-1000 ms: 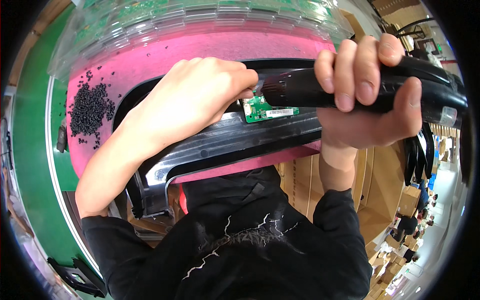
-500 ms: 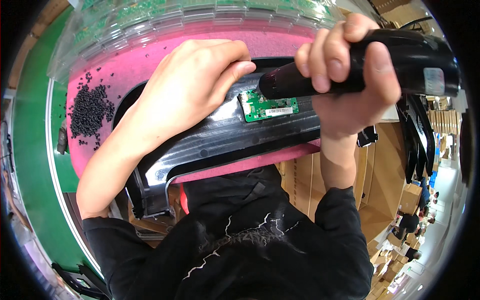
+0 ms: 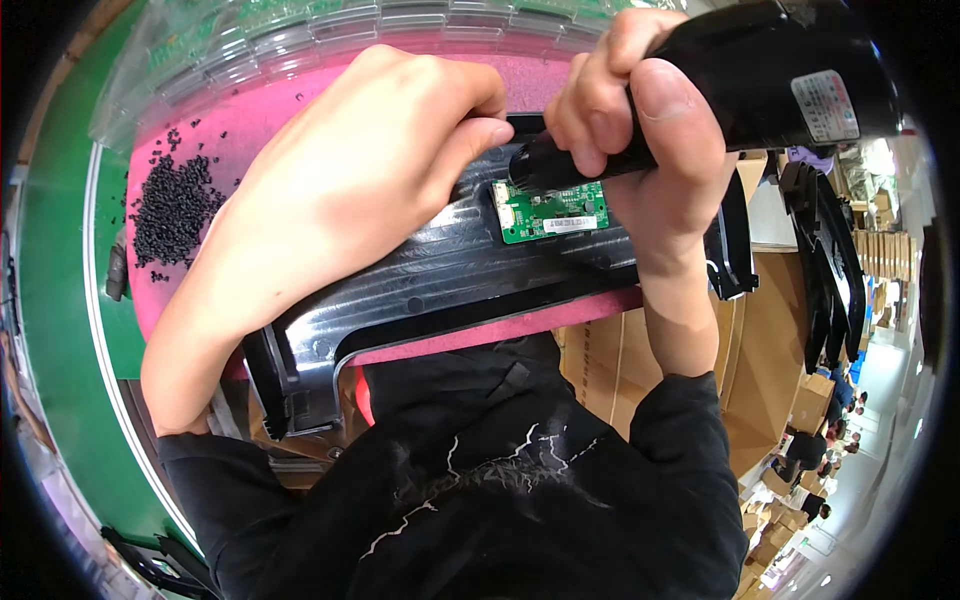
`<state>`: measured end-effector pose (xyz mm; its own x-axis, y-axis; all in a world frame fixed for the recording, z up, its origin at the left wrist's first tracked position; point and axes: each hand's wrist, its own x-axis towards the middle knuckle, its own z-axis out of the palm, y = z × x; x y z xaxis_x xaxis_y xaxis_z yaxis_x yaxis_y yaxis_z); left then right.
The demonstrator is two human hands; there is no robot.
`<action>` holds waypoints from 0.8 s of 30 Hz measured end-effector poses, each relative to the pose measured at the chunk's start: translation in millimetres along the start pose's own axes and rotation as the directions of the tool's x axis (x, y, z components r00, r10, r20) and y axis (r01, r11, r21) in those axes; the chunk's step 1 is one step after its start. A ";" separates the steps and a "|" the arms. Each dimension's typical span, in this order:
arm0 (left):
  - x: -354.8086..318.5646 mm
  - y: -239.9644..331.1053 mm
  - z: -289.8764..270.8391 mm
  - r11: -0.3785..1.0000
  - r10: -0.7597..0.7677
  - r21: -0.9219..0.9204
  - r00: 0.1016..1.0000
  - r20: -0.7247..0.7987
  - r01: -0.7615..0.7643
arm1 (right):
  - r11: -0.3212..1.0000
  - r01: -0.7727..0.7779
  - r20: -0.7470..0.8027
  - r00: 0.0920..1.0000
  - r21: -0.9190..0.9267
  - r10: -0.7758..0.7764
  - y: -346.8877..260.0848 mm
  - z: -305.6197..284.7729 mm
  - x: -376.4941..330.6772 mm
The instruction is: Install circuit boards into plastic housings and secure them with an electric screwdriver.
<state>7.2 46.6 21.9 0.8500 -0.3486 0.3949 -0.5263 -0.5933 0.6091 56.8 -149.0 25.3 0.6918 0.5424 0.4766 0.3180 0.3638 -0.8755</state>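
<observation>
A long black plastic housing (image 3: 440, 275) lies across a pink foam mat (image 3: 250, 130). A small green circuit board (image 3: 548, 212) sits on the housing near its right end. My right hand (image 3: 640, 110) is wrapped around a black electric screwdriver (image 3: 740, 80), whose tip points down at the board's upper left corner. My left hand (image 3: 370, 170) rests on the housing just left of the board, fingertips beside the screwdriver tip.
A pile of small black screws (image 3: 170, 205) lies on the mat's left part. A clear plastic tray of green boards (image 3: 300, 25) runs along the far edge. Green bench surface (image 3: 55, 300) lies left; black plastic parts (image 3: 830, 270) and cardboard boxes (image 3: 770, 330) stand right.
My right hand has raised and tilted the screwdriver more upright and closer to the camera, with its tip brought onto the board. My left hand has moved right, toward the tip.
</observation>
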 end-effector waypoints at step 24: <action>0.7 -1.7 19.5 0.906 0.084 -0.423 0.989 0.124 -0.024 | 0.914 0.230 0.062 0.962 0.334 -0.265 -60.6 -13.9 -22.1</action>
<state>9.2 33.2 7.7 0.7989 -0.4845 0.3564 -0.5065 -0.2222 0.8331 31.3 -193.5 66.7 0.5414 0.4727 0.6953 0.2334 0.7099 -0.6644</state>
